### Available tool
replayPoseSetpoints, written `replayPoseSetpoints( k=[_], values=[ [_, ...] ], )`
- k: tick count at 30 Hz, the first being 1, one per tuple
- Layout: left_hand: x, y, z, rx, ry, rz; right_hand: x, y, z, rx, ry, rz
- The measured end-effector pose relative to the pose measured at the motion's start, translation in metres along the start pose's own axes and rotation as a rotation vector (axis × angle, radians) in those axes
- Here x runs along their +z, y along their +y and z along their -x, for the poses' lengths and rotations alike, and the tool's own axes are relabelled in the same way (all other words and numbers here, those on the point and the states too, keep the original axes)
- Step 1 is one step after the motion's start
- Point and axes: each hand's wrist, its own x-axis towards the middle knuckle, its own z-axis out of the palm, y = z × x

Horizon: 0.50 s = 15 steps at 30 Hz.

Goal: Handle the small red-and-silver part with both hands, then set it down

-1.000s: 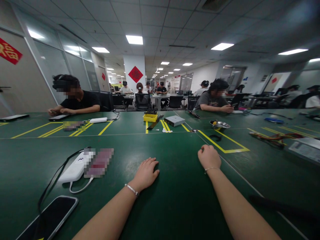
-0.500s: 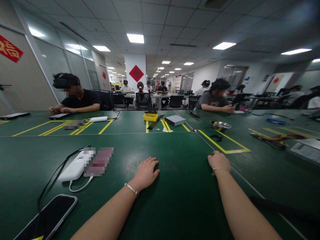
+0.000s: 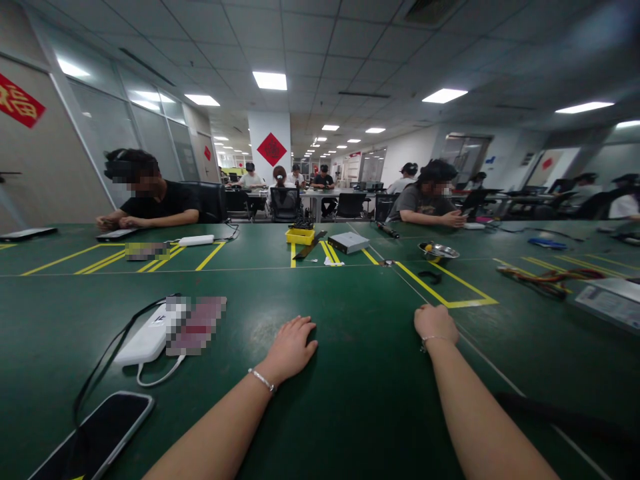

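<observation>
My left hand lies on the green tabletop, palm down with its fingers stretched forward. Nothing shows in its grip. To the right, my right hand rests on the same surface with its fingers curled under in a loose fist. Nothing sticks out of that fist. Nearest to it is a yellow taped outline, with a small dark curved piece lying by it. Left of my left hand lie a white power bank and a blurred-out reddish phone-like item, joined by a white cable.
A dark-screened phone lies near left. Farther off stand a yellow bin, a grey metal box and a metal bowl. At right are bundled wires and a power supply unit. Two people sit across the table.
The view has shifted very slightly. Both hands keep their places and poses on the tabletop.
</observation>
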Motion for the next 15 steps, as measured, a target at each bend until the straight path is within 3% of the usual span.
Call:
replayPoseSetpoints(
  k=[8, 12, 15],
  values=[
    [0.0, 0.001, 0.0, 0.013, 0.002, -0.067, -0.001, -0.001, 0.001, 0.013, 0.028, -0.024],
    [-0.001, 0.002, 0.0, 0.013, 0.021, -0.036, -0.004, -0.012, 0.011, -0.171, 0.087, -0.144],
    [-0.002, 0.005, -0.001, 0.002, 0.077, 0.067, -0.003, -0.037, 0.028, -0.362, 0.088, -0.198]
  ],
)
